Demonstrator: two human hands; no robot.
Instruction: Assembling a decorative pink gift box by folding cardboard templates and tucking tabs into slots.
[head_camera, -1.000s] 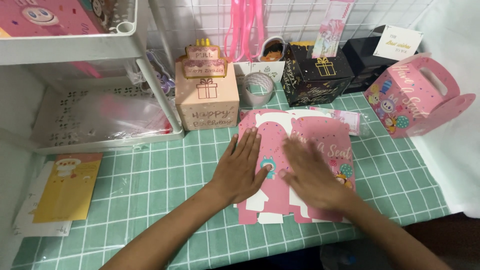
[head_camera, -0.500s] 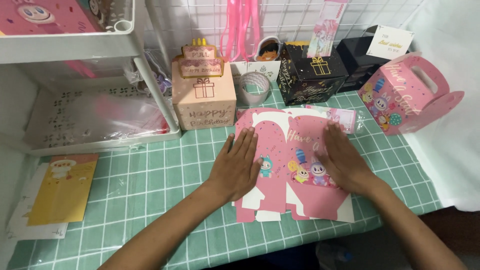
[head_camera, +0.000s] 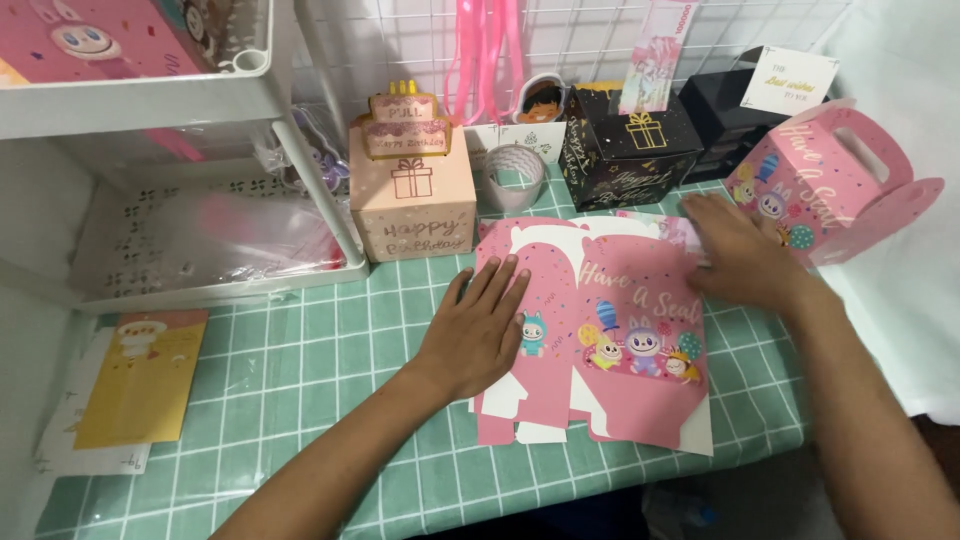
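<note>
Hands rest on a flat pink box blank (head_camera: 610, 340) that lies near the front edge of the green grid mat (head_camera: 290, 400), right of its middle. The left hand (head_camera: 480, 325) lies flat with fingers spread, palm down on the blank's left panel, gripping nothing. The right hand (head_camera: 735, 255) sits at the blank's far right corner, fingers curved down onto the card there; whether it pinches the edge or only presses cannot be told. The blank shows cartoon figures on its right panel and white tabs along its near edge. Toward the mat's back edge stand a peach box (head_camera: 412, 195) with a cake topper, a tape roll (head_camera: 513, 175) and a black box (head_camera: 625, 155). At the back right corner a folded pink box (head_camera: 835, 185) with a handle leans just beside the right hand. A white rack (head_camera: 180, 200) fills the left back corner, and a yellow card (head_camera: 140, 375) lies by the left edge.
</note>
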